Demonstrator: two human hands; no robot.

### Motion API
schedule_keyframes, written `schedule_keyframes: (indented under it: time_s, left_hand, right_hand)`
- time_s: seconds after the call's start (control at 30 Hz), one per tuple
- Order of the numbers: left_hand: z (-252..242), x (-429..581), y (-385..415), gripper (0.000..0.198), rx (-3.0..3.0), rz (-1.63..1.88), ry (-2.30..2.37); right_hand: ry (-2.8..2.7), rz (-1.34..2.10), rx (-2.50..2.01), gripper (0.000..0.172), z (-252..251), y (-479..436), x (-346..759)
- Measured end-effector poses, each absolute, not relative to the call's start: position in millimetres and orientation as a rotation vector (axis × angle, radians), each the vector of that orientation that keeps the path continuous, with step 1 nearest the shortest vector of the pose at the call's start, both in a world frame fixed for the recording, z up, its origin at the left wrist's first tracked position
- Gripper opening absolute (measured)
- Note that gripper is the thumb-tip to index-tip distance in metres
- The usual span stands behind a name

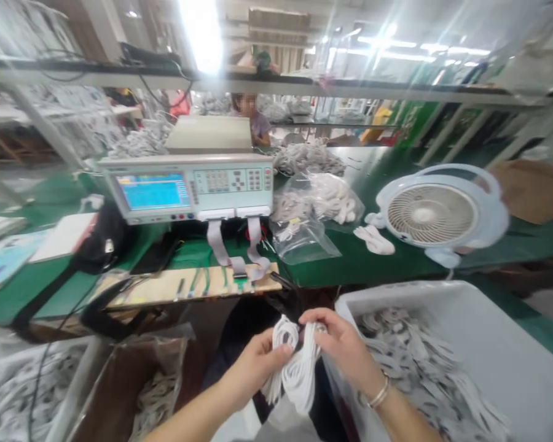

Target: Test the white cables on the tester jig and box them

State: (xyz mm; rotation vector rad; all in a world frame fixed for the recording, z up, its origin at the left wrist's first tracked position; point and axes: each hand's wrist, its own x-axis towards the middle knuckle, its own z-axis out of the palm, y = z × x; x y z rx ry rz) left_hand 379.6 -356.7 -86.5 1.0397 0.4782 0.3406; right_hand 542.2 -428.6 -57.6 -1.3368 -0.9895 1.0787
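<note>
Both of my hands hold a bundle of white cables (297, 365) low in the middle of the view, in front of my lap. My left hand (257, 362) pinches the left loops with its thumb on top. My right hand (338, 344), with a bracelet on its wrist, is closed over the bundle's right side. The cable loops hang down below my fingers.
A grey bin (488, 344) of white cables stands at the right. At the left a cardboard box (120, 387) holds more. On the green bench are a tester with a blue screen (188, 187), a wooden jig (188, 285), bagged cables (317, 202) and a white fan (435, 215). Another person sits beyond the bench.
</note>
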Motion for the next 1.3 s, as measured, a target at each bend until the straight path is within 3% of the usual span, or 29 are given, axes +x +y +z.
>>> schedule_keyframes:
  time_s: [0.13,0.3,0.37,0.57,0.8,1.0,1.2,1.3]
  left_hand:
    - [-106.0,352.8,-342.1,0.029,1.016,0.575,0.758]
    - [-111.6,342.0,-332.6,0.040,0.735,0.585,0.675]
    - [-112.2,342.9,-333.3,0.039,0.657,0.555,0.685]
    - [-114.0,348.3,-336.6,0.057,0.624,0.534,0.732]
    - [-128.0,357.6,-331.4,0.044,0.653,0.710,0.797]
    - [-145.4,365.5,-325.7,0.043,0.525,0.497,0.914]
    - [-145.7,360.6,-303.6,0.033,1.278,0.759,1.034]
    - [-142.8,355.4,-293.5,0.031,1.287,0.732,1.040]
  right_hand:
    - [-0.456,1.267,-1.135,0.008,-93.5,-401.6,524.4]
    - [-0.538,1.504,-1.234,0.028,-103.1,-384.6,490.6]
    - [-0.730,1.408,-1.328,0.035,-99.0,-379.6,481.7]
    - [-1.077,0.767,-1.587,0.011,-98.8,-372.8,476.9]
    - [-1.203,0.801,-1.525,0.018,-102.3,-379.7,469.4]
    - [-1.695,0.427,-1.710,0.020,-103.6,-380.2,473.4]
    - [-1.375,0.700,-1.665,0.022,-116.7,-362.4,483.7]
    - [-1.109,0.904,-1.567,0.026,-121.4,-346.5,488.9]
